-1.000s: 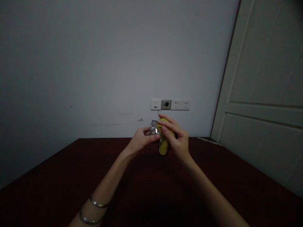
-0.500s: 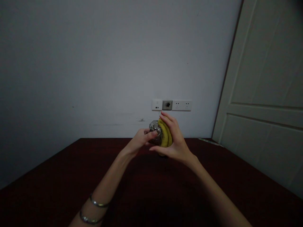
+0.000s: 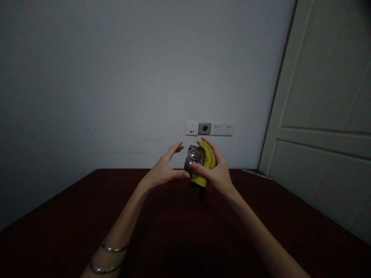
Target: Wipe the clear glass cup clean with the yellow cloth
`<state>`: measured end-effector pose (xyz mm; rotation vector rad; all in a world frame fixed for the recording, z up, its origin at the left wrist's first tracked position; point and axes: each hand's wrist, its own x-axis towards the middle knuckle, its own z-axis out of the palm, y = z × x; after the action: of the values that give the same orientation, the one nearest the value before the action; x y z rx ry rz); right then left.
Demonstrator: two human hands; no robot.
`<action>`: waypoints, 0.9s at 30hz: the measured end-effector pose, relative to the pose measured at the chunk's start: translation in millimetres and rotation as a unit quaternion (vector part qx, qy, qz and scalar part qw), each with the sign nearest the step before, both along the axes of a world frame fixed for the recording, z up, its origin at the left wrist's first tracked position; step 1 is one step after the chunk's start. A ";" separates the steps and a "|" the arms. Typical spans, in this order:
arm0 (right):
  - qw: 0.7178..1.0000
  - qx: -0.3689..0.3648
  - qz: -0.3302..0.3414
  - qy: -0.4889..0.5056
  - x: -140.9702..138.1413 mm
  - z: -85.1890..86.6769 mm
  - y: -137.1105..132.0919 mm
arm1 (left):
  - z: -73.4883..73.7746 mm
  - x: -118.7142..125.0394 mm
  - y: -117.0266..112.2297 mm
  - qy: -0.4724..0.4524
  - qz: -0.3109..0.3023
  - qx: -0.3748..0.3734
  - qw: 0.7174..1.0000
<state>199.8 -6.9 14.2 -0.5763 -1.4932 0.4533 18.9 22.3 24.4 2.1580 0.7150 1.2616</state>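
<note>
My right hand (image 3: 218, 172) is closed round a soft-looking yellow cloth-like roll (image 3: 209, 156) and a shiny, see-through glassy thing (image 3: 194, 156) pressed against its left side. The thumb lies across the front, and fingers curl over the top and back. Dark material shows at the roll's lower end, with a dark piece hanging below. I cannot tell exactly what either thing is. To their left, my left hand (image 3: 165, 168) is open, fingers and thumb spread toward the glassy thing, the thumb tip close to its lower edge. Both hands are above the table.
A dark red table (image 3: 130, 220) stretches out below my arms to a pale wall (image 3: 130, 77). Wall sockets (image 3: 222, 129) sit just beyond my hands. On the right stands a panelled door (image 3: 324, 116), with a thin flat strip (image 3: 256, 173) near the table's far right corner.
My left hand has let go of the glassy thing and opened, drawing back left. My right thumb has come across the front, and the yellow roll has turned, showing its dark lower end.
</note>
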 end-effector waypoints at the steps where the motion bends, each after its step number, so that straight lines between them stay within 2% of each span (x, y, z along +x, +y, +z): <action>1: 1.000 -0.018 0.010 0.012 -1.1 0.1 0.1 | 0.4 1.2 -1.6 0.011 0.019 0.020 1.000; 6: 0.997 -0.053 0.042 0.029 -4.8 0.4 -2.1 | 0.8 10.1 -5.2 0.043 0.027 0.092 0.994; 13: 0.998 -0.010 0.057 -0.003 -0.2 -2.8 3.1 | 1.4 12.5 -6.4 0.027 0.039 0.118 0.992; 22: 0.996 0.083 -0.019 0.036 -7.7 -5.2 6.0 | -4.0 18.0 -9.3 -0.041 0.028 0.085 0.995; 27: 0.985 0.166 -0.035 -0.004 -8.7 -5.4 -4.1 | -6.9 17.4 -7.0 -0.070 0.030 0.037 0.996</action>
<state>191.1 -11.0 8.8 -0.3647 -1.5111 0.1412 36.3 15.3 17.5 2.0946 0.6909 1.4755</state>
